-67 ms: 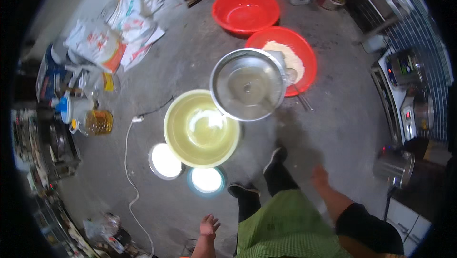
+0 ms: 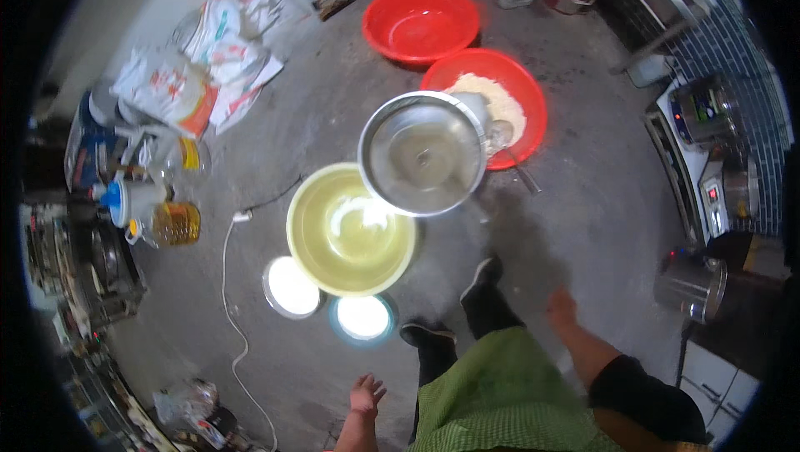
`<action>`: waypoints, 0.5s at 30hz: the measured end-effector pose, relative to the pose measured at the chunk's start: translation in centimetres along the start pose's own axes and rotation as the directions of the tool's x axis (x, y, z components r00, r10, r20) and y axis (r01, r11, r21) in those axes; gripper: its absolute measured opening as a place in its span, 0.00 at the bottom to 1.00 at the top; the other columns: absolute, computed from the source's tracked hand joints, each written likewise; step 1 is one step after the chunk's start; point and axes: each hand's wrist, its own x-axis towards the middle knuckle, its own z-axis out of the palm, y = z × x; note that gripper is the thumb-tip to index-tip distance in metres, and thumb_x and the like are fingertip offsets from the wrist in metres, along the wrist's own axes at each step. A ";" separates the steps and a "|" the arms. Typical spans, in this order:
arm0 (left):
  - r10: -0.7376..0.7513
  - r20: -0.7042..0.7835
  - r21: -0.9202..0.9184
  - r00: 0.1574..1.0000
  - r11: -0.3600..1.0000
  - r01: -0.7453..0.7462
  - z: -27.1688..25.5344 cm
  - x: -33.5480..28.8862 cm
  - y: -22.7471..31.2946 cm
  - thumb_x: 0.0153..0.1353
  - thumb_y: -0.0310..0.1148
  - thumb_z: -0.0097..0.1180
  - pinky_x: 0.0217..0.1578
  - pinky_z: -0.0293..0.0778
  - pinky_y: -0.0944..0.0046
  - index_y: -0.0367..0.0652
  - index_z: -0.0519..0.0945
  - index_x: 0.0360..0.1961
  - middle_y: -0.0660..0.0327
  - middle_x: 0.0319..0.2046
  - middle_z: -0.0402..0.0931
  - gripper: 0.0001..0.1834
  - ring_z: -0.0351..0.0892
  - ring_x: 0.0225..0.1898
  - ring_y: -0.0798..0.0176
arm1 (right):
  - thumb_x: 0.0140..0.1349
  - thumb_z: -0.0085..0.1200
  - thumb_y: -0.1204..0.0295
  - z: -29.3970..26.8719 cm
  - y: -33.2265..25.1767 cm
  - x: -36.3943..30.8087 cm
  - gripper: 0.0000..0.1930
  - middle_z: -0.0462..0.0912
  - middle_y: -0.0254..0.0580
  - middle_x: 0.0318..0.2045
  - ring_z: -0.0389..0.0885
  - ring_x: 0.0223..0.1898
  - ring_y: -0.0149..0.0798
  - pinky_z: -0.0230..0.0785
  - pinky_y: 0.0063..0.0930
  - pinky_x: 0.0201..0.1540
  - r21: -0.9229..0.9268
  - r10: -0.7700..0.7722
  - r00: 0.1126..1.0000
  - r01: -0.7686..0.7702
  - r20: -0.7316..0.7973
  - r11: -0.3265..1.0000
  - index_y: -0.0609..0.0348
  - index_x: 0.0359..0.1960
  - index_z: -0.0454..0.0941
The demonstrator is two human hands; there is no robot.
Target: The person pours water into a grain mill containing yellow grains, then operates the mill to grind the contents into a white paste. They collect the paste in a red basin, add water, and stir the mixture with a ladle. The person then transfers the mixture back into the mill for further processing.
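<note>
My left hand [image 2: 367, 394] is held out low beside my green apron [image 2: 492, 394], its fingers apart and nothing in it. My right hand [image 2: 562, 309] hangs over the floor on the right, slightly blurred, with its fingers loosely extended and no object visible in it. Ahead of my feet, a metal bowl [image 2: 454, 194] overlaps the rims of a pale yellow basin [image 2: 304, 223] and a red basin [image 2: 537, 114]. That red basin contains pale flour-like powder [image 2: 498, 98] and a ladle [image 2: 502, 134]. Neither hand touches any of these vessels.
Another red basin [image 2: 379, 27] stands farther off. Two round containers with bright white contents [image 2: 292, 287] [image 2: 362, 317] sit by the yellow basin. A white cable [image 2: 236, 319] crosses the floor. Sacks [image 2: 167, 89] and an oil bottle [image 2: 177, 224] lie left; a metal pot [image 2: 690, 285] stands right.
The far floor things sit slightly farther left in the picture as the view shifts. Both hands stay nearly where they were, holding nothing.
</note>
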 end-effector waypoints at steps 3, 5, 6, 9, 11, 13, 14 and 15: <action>0.080 0.040 0.055 0.996 0.995 -0.083 4.9 -5.3 4.2 0.64 0.37 0.54 0.47 0.75 0.50 0.43 0.67 0.52 0.58 0.49 0.69 0.19 0.73 0.52 0.48 | 0.66 0.50 0.58 -4.1 3.5 -2.0 0.30 0.69 0.46 0.58 0.79 0.48 0.43 0.73 0.35 0.45 -0.465 0.090 0.986 -0.014 0.140 0.885 0.57 0.66 0.59; 0.115 0.067 0.117 0.991 0.986 -0.122 8.3 -8.4 6.3 0.64 0.39 0.55 0.49 0.74 0.50 0.42 0.67 0.52 0.57 0.51 0.69 0.20 0.73 0.52 0.49 | 0.66 0.49 0.58 -7.2 3.9 -3.9 0.30 0.67 0.47 0.60 0.76 0.52 0.43 0.72 0.36 0.48 0.450 0.255 0.956 -0.294 0.145 0.844 0.55 0.67 0.58; 0.140 0.081 0.132 0.987 0.980 -0.149 10.3 -9.6 7.4 0.64 0.40 0.55 0.49 0.73 0.50 0.41 0.67 0.51 0.57 0.51 0.69 0.20 0.73 0.52 0.49 | 0.66 0.49 0.57 -8.9 3.6 -4.4 0.30 0.66 0.48 0.61 0.74 0.54 0.44 0.71 0.37 0.49 0.807 0.289 0.933 -0.335 0.213 0.486 0.54 0.67 0.57; 0.184 0.175 0.185 0.967 0.959 -0.216 15.7 -12.7 10.1 0.64 0.41 0.55 0.49 0.73 0.51 0.40 0.67 0.51 0.55 0.52 0.69 0.21 0.73 0.53 0.49 | 0.67 0.48 0.56 -13.2 4.1 -5.0 0.31 0.67 0.51 0.60 0.75 0.53 0.45 0.71 0.39 0.50 0.779 0.237 0.971 -0.121 -0.036 0.615 0.52 0.68 0.57; 0.203 0.215 0.210 0.955 0.946 -0.248 19.0 -14.4 11.2 0.64 0.41 0.55 0.49 0.73 0.51 0.39 0.68 0.52 0.54 0.54 0.69 0.22 0.73 0.53 0.50 | 0.67 0.48 0.56 -15.5 5.2 -4.4 0.31 0.67 0.53 0.59 0.76 0.51 0.47 0.71 0.40 0.49 0.726 0.198 0.953 0.030 -0.227 0.687 0.51 0.68 0.57; 0.222 0.219 0.229 0.950 0.935 -0.272 21.4 -15.9 12.2 0.64 0.40 0.55 0.49 0.73 0.52 0.38 0.68 0.52 0.52 0.55 0.69 0.22 0.73 0.54 0.50 | 0.67 0.48 0.58 -17.8 6.4 -3.2 0.30 0.68 0.54 0.59 0.77 0.51 0.47 0.71 0.40 0.49 0.672 0.189 0.937 0.061 -0.293 0.738 0.52 0.68 0.57; 0.232 0.232 0.236 0.945 0.929 -0.285 22.5 -16.6 12.7 0.64 0.40 0.55 0.50 0.73 0.52 0.37 0.68 0.51 0.49 0.54 0.71 0.21 0.74 0.53 0.48 | 0.67 0.48 0.59 -19.3 7.2 -2.4 0.30 0.68 0.54 0.59 0.76 0.51 0.47 0.71 0.39 0.49 0.656 0.202 0.943 0.022 -0.264 0.755 0.52 0.68 0.56; 0.235 0.243 0.243 0.941 0.925 -0.293 23.5 -17.2 13.2 0.64 0.39 0.55 0.48 0.74 0.53 0.37 0.69 0.50 0.50 0.51 0.73 0.19 0.76 0.50 0.50 | 0.67 0.48 0.60 -20.7 7.8 -1.6 0.30 0.68 0.54 0.60 0.76 0.52 0.47 0.70 0.38 0.50 0.653 0.270 0.948 -0.099 -0.166 0.751 0.53 0.68 0.56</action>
